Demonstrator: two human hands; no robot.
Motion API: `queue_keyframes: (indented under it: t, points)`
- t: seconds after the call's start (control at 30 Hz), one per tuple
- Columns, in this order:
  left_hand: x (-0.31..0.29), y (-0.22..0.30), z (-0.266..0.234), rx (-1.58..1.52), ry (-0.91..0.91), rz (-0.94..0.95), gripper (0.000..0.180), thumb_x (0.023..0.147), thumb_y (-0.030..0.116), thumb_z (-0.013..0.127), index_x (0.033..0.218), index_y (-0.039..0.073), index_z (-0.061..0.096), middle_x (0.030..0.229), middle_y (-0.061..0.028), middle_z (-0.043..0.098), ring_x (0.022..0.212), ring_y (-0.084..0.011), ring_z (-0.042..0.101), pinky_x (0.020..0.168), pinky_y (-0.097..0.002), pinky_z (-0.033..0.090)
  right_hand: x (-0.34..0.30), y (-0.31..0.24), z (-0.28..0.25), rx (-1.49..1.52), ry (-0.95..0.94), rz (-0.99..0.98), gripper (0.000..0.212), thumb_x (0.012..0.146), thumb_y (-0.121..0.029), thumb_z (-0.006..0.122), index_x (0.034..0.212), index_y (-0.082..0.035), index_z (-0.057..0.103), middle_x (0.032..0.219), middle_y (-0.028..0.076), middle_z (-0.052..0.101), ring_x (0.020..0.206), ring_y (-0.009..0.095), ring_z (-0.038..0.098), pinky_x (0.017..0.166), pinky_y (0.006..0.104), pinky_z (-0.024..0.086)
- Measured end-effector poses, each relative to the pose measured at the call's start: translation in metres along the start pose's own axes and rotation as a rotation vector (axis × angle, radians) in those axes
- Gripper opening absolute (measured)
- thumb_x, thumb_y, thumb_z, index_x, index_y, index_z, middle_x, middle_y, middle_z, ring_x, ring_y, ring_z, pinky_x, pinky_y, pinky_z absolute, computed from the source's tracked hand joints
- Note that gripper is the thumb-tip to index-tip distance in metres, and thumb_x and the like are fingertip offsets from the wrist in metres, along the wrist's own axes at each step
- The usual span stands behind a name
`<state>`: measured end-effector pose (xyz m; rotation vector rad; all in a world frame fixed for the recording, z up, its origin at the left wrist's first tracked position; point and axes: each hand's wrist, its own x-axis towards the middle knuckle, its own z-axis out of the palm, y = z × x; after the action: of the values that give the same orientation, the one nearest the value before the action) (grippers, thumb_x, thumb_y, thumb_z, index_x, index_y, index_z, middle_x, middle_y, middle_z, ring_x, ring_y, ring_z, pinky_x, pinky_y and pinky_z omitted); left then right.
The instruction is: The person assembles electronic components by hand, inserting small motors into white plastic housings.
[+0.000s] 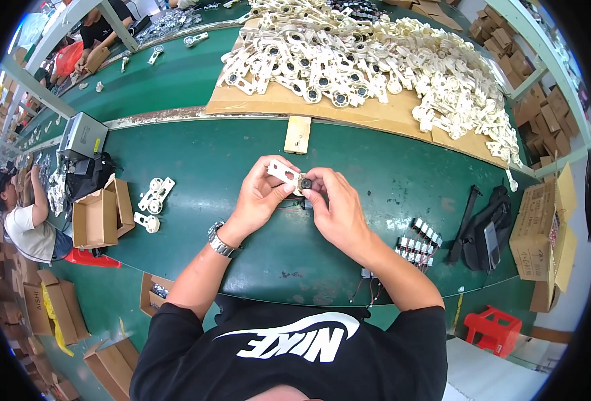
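My left hand grips a flat white plastic piece with cut-out holes in its handle, held just above the green bench. At the round end of this piece sits a dark disc, and the thumb and fingers of my right hand are closed on it. A small dark part with a thin wire shows just below my fingers; whether it is joined to the white piece I cannot tell. To the left of my hands lie several similar white pieces with round ends.
Beyond the bench, a large heap of white pieces covers cardboard. Rows of small wired parts lie by my right forearm, with a black bag and carton farther right. An open box stands left, near a seated person.
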<state>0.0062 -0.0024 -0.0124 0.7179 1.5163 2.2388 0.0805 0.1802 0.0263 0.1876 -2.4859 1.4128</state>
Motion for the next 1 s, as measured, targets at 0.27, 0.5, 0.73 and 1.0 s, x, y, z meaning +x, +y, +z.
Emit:
queue_keyframes:
  t: [0.27,0.5,0.73,1.0]
  points:
    - [0.0,0.002,-0.005,0.049,0.009,0.022,0.036,0.097,-0.004,0.068,0.128,0.005,0.052,0.126,-0.0096,0.059,0.121,-0.0193,0.061,0.105,-0.0364,0.053,-0.001,-0.002,0.001,0.036,-0.019,0.029,0.027,0.094,0.003,0.066,0.118,-0.001,0.055,0.094,0.017,0.066,0.088,0.034,0.066,0.08,0.0463,0.054]
    - [-0.001,0.007,-0.004,0.097,-0.024,0.001,0.032,0.096,-0.004,0.069,0.124,0.006,0.057,0.131,-0.0081,0.055,0.122,-0.0174,0.06,0.106,-0.0345,0.052,-0.002,-0.001,0.004,0.021,-0.012,0.012,0.027,0.093,0.005,0.066,0.117,-0.001,0.055,0.098,0.019,0.068,0.089,0.035,0.067,0.079,0.0455,0.055]
    - [-0.003,0.006,-0.003,0.002,0.026,0.002,0.035,0.097,-0.004,0.07,0.126,0.006,0.055,0.13,-0.0073,0.054,0.122,-0.0173,0.06,0.106,-0.0344,0.052,0.005,0.009,0.002,0.116,0.051,-0.062,0.023,0.087,0.008,0.072,0.106,0.0,0.062,0.096,0.015,0.068,0.087,0.032,0.068,0.076,0.0414,0.055]
    - [-0.004,0.005,-0.005,0.054,0.002,0.035,0.032,0.098,-0.003,0.069,0.125,0.005,0.055,0.123,-0.0057,0.06,0.126,-0.0212,0.063,0.106,-0.0353,0.053,0.007,0.032,-0.001,0.197,-0.079,0.009,0.026,0.091,0.001,0.078,0.114,-0.001,0.066,0.106,0.008,0.064,0.08,0.011,0.061,0.063,0.0271,0.051]
